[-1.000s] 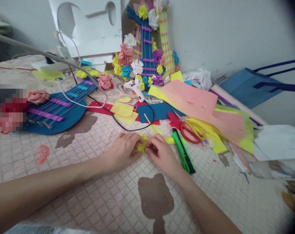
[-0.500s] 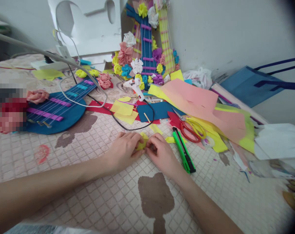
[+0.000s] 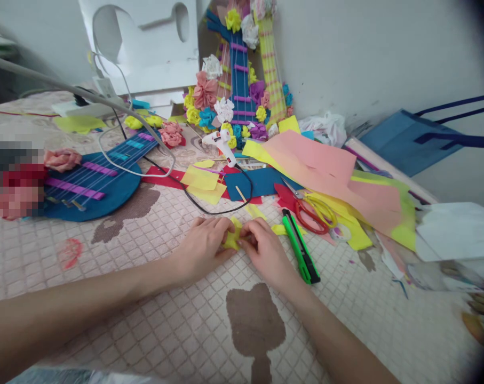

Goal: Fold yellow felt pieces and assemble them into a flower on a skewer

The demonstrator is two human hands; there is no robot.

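Observation:
A small piece of yellow crepe paper (image 3: 233, 233) is pinched between my two hands, low over the patterned cloth. My left hand (image 3: 204, 246) grips its left side with curled fingers, partly hiding it. On its right edge, my right hand (image 3: 268, 250) closes thumb and fingertips. Just right of my right hand lies a green box cutter (image 3: 301, 248). Beyond it are red-handled scissors (image 3: 311, 216) and yellow-handled scissors (image 3: 324, 210), overlapping. A narrow yellow strip (image 3: 279, 229) rests between my right hand and the cutter.
A white glue gun (image 3: 221, 144) stands behind my hands, its black cord (image 3: 197, 208) looping toward them. A blue paper guitar (image 3: 93, 186) with flowers lies left. Pink sheets (image 3: 314, 160) pile up at right. Decorated guitars (image 3: 239, 80) lean against the wall.
The fingers of both hands shift slightly around the yellow paper, and a little more of it shows between them. The other things stay in place.

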